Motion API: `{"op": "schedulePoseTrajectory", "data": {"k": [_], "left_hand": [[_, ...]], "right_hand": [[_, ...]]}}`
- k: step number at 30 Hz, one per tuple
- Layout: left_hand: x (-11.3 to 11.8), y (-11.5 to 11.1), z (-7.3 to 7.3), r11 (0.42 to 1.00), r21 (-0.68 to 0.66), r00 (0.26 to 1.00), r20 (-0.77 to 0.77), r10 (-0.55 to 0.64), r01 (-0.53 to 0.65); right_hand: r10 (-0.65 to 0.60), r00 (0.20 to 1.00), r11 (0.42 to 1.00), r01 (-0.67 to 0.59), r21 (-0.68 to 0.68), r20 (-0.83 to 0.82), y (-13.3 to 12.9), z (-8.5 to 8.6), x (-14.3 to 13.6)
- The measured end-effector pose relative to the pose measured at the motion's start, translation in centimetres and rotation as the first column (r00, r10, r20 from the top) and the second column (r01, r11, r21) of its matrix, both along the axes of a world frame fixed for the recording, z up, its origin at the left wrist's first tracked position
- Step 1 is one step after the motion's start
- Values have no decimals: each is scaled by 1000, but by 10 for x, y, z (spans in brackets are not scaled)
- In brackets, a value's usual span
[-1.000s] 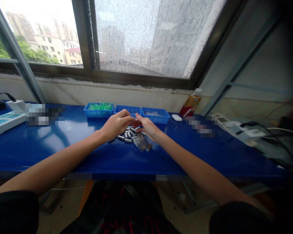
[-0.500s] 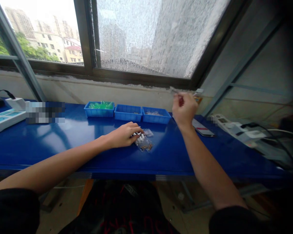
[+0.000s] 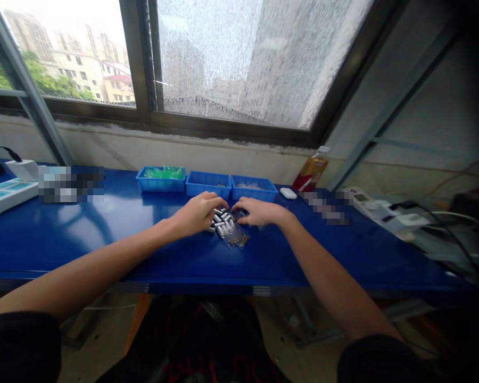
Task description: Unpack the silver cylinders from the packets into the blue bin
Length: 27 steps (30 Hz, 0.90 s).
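Observation:
A clear plastic bag (image 3: 235,236) of small parts lies on the blue table in front of me. Brass-coloured pieces show at its lower end, and short white and dark cylinders (image 3: 223,221) at its upper end. My left hand (image 3: 199,214), fingers curled, pinches at the upper left edge of the bag; the fingertips are partly hidden. From the other side my right hand (image 3: 259,211) comes in with thumb and forefinger bent around clear film at the bag's upper right. The hands are close together but apart.
Behind the hands stand three blue bins: one with green packets (image 3: 162,181), a middle one (image 3: 208,183) and one with clear bags (image 3: 254,187). To their right are a white rounded object (image 3: 288,192) and a drink bottle (image 3: 312,173). A white power strip (image 3: 11,192) lies far left.
My right hand has come down and left from its raised place at the right, where it held a clear bag, to the bag on the table. My left hand has shifted slightly up and left.

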<state>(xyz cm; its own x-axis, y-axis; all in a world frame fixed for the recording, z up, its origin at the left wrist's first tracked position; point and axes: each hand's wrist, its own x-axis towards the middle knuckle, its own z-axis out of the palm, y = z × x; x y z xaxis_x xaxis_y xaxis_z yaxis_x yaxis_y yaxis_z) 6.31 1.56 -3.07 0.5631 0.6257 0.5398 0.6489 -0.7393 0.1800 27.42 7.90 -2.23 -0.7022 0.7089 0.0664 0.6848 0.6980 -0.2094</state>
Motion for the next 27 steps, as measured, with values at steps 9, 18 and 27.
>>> {"op": "schedulePoseTrajectory", "data": {"k": [9, 18, 27], "left_hand": [[-1, 3, -7, 988, -149, 999, -16, -33, 30], [2, 0, -2, 962, -271, 998, 61, -15, 31], [-1, 7, 9, 464, -778, 688, 610, 394, 424]], "right_hand": [[-145, 981, 988, 138, -63, -128, 6, -8, -6], [-222, 802, 970, 237, -46, -554, 13, -9, -14], [298, 815, 867, -13, 497, -498, -40, 10, -44]]}}
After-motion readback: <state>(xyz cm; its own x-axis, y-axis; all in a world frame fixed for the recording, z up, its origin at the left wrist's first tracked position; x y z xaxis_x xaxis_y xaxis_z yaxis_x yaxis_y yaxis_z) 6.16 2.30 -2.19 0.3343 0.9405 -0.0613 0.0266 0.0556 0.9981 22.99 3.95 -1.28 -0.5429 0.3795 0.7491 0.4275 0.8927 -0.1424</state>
